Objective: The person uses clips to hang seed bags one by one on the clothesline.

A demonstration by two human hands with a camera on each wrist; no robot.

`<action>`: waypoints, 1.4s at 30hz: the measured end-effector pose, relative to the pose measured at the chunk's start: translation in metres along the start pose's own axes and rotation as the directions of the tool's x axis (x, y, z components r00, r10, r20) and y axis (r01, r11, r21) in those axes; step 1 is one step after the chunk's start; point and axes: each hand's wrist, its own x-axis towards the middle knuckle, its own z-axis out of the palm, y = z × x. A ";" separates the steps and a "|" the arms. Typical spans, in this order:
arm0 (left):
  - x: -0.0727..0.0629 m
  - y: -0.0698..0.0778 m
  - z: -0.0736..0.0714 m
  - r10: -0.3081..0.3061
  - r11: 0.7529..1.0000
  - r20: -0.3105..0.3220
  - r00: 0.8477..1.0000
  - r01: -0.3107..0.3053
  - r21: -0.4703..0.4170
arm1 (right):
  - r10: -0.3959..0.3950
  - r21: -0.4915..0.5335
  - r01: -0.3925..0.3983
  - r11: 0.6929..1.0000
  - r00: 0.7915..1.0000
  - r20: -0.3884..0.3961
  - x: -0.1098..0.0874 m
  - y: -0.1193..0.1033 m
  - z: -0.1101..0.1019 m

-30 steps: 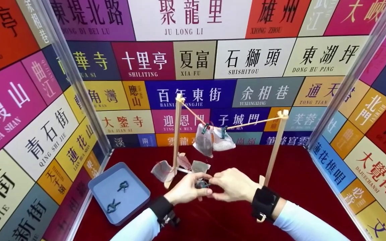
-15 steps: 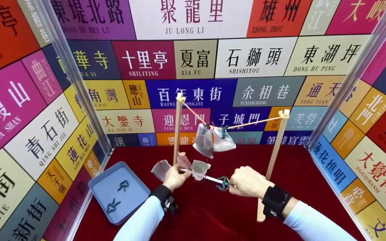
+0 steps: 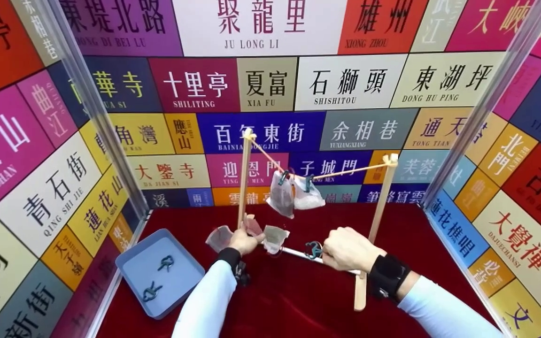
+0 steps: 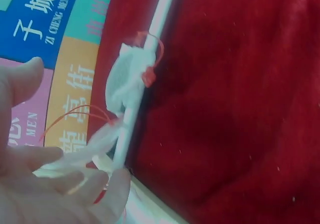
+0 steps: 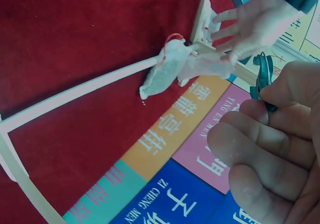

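My right hand pinches a dark green clip between thumb and index finger, the other fingers curled. This clip sits above the white crossbar in the head view. My left hand is by the left post, its fingers mostly straight and the thumb apart in the left wrist view. Its fingertips reach a pale pink pouch; whether they grip it is unclear. Beside it, a grey-green pouch with a red string lies against the crossbar. Another pouch lies left of my left hand.
Two wooden posts hold up a sagging cord. Two filled pouches hang from it by green clips. At left, a blue-grey tray holds two more clips. Printed panels surround the red cloth.
Both hands were together at the middle around a clip. They have parted: the right went rightward with the clip, the left moved left to the pouches by the post. The head view shifted slightly.
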 end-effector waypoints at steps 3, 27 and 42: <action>-0.001 -0.007 -0.001 0.016 1.000 -0.020 1.000 -0.016 0.010 | 0.015 0.001 -0.015 1.000 1.000 0.000 0.003 0.003 -0.005; -0.053 0.108 -0.026 0.197 0.980 -0.215 0.957 -0.189 0.056 | 0.059 0.046 -0.063 0.997 0.996 0.073 0.004 0.009 -0.022; -0.082 0.199 -0.095 0.377 0.920 -0.534 0.757 -0.374 0.119 | -0.011 -0.133 0.010 0.991 1.000 -0.002 0.056 0.003 -0.081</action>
